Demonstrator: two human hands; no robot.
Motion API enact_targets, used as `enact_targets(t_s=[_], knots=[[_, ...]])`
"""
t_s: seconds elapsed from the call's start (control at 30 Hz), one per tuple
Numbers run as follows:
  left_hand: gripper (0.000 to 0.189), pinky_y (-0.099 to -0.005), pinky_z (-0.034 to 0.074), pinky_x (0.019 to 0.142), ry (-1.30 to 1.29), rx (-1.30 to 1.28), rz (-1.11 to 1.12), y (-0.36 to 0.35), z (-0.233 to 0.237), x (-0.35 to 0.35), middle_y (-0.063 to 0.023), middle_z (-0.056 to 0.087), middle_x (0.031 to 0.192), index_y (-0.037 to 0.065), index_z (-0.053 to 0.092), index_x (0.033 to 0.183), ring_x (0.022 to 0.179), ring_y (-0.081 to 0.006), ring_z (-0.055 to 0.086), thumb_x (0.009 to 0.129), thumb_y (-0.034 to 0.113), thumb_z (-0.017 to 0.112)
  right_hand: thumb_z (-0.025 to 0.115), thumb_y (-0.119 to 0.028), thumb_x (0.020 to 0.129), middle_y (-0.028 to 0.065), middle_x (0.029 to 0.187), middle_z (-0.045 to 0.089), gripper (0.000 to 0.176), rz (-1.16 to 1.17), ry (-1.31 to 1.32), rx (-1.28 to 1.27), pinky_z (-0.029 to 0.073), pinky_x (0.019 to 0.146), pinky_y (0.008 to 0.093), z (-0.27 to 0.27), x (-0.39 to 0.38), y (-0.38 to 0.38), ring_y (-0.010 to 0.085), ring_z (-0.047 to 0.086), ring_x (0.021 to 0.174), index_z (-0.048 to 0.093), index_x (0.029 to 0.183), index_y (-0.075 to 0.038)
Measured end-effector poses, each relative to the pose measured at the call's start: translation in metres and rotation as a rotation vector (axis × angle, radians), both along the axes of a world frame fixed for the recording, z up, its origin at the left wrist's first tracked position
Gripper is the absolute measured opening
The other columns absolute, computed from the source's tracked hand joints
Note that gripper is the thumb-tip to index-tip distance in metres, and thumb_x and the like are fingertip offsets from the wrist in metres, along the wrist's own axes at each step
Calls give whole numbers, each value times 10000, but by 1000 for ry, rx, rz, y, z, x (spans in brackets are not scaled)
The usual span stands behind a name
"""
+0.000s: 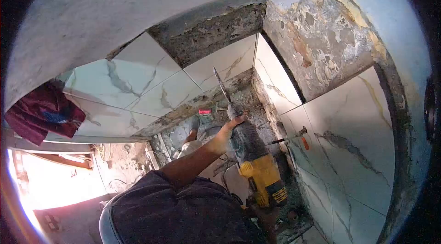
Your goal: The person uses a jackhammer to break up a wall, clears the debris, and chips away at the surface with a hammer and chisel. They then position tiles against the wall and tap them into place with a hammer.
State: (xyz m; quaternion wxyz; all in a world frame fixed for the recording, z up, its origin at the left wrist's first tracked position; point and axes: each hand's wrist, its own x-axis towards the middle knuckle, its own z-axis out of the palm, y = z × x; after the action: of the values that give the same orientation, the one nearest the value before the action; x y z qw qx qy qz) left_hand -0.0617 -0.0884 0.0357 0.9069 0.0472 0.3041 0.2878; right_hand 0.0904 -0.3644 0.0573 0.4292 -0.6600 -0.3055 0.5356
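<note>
A yellow and black demolition hammer is held in front of my body, its pointed chisel aimed up toward the tiled wall and the floor corner. My left hand wraps round the dark front barrel, just behind the chisel holder. At the rear end of the tool is my right hand, closed at the handle, with most of its fingers hidden by the yellow housing. In this view the chisel tip overlaps the marbled tiles of the far wall.
Marbled white tiles cover the lower walls, with rough exposed masonry above. A metal fitting with an orange lever juts from the right wall. On the dirty floor lies a red brush-like object. Maroon cloth hangs at left.
</note>
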Motion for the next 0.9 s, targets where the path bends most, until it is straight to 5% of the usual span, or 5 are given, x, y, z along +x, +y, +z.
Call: enact_targets(t_s=[0.3,0.4,0.47,0.8,0.9], knots=[[425,-403,528,693,130,124,89,16,2,-21,-142,631,844,-5,558,1018,720,-258,631,810,361,611,675,-29,760,80,981,617,309,114,31,233,475,815,326,-47,-39,8,184,595,921,559,1046,-14],[421,-402,532,696,194,196,123,29,-14,-33,-150,630,840,-17,559,998,730,-260,636,809,355,609,787,-255,698,95,1060,578,559,154,151,267,483,814,343,-59,-45,20,201,568,973,505,1123,-28],[421,-402,535,696,148,153,109,36,-26,-40,-148,631,834,-13,563,990,737,-260,639,800,358,617,630,16,778,87,972,609,244,162,130,293,477,805,322,-55,-46,30,186,597,906,557,1010,4],[410,-390,524,689,185,198,100,64,-52,-53,-133,631,835,6,576,970,717,-251,630,773,358,647,566,32,805,107,955,601,190,128,128,289,485,749,308,-98,-54,52,198,600,868,545,993,10],[401,-387,520,676,263,186,153,70,-42,-50,-128,630,830,4,582,960,714,-241,627,776,354,647,579,6,814,95,952,608,178,482,-770,573,483,751,306,-126,-50,47,197,605,864,556,991,7]])
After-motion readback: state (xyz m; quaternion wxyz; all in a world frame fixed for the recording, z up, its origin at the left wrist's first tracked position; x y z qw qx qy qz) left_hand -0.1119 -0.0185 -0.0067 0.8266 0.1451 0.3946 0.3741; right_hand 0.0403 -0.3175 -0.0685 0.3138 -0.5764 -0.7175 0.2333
